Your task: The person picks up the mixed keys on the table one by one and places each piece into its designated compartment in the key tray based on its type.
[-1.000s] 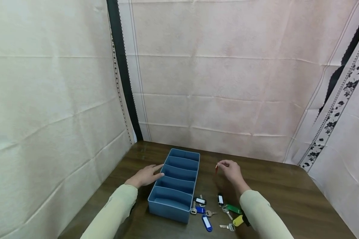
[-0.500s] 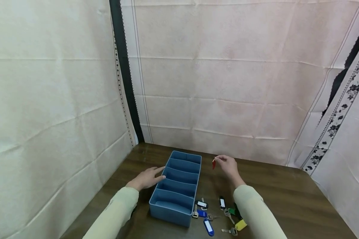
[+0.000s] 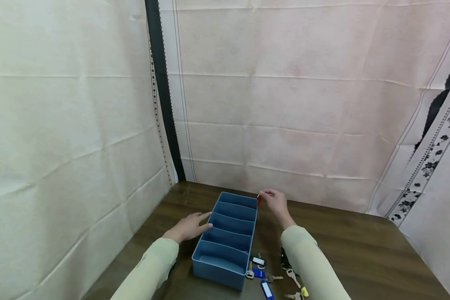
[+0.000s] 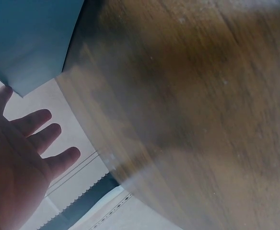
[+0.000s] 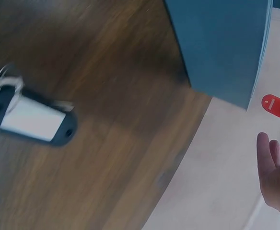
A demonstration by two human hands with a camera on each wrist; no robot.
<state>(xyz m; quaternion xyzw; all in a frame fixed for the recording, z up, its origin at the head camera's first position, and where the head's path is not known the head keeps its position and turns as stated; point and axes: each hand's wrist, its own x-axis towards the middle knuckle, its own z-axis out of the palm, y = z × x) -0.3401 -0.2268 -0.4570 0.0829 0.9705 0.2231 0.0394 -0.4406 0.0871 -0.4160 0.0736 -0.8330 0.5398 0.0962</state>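
Observation:
A blue divided storage bin (image 3: pixel 218 276) stands lengthwise on the table, its row of compartments running away from me. At its far right corner my right hand (image 3: pixel 276 204) pinches a red key tag (image 3: pixel 259 200) between thumb and fingertips, level with the rim. The right wrist view has this red tag (image 5: pixel 278 108) hanging beside the bin's blue wall (image 5: pixel 221 48). My left hand (image 3: pixel 188 227) lies at the left rim with its fingers extended, two fingertips at the edge. From the left wrist its spread fingers (image 4: pixel 44 136) show, partly behind the bin.
Right of the bin's near end lie several tagged keys: a black tag (image 3: pixel 258 261), a blue tag (image 3: pixel 259 273), another blue tag (image 3: pixel 267 289) and a yellow tag (image 3: pixel 304 291). My right sleeve (image 3: pixel 310 260) covers part of this group. Pale cloth walls (image 3: pixel 292 125) enclose the table.
My right hand has moved left and farther away with the red key tag, from above the table to the bin's far right corner. The left hand has stayed at the left rim.

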